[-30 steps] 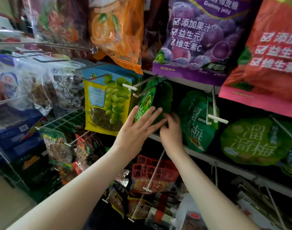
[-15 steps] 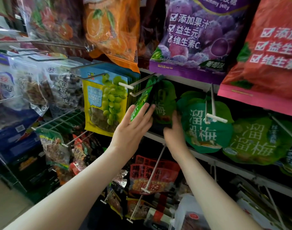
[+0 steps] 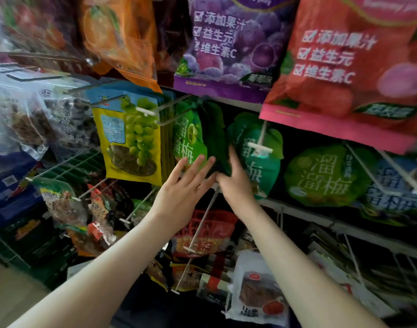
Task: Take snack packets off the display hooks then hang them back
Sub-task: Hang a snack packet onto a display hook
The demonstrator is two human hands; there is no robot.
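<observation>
Hanging from a thin metal wire display hook [image 3: 176, 114] in the middle row of the rack, a bunch of green, leaf-shaped plastic snack packets [image 3: 189, 140] is sitting just right of a stack of yellow plastic packets printed with green grapes [image 3: 129, 143] and just left of another rounded green plastic packet [image 3: 257, 162] on a neighbouring hook. Both hands are meeting at the bunch's lower edge. The left hand [image 3: 186, 185] is lying open, its straight, spread fingers touching the bottom of the bright green front packet. The right hand [image 3: 235, 185] is pressing in against the lower right side of the darker packets at the back of the bunch, one finger pointing up along their edge and the thumb nearly touching the left fingertips; whether it is actually gripping them I cannot tell. Above, a large purple plastic gummy bag [image 3: 228, 43] and a large red plastic bag with a pink base [image 3: 344, 67] are hanging down over the row.
</observation>
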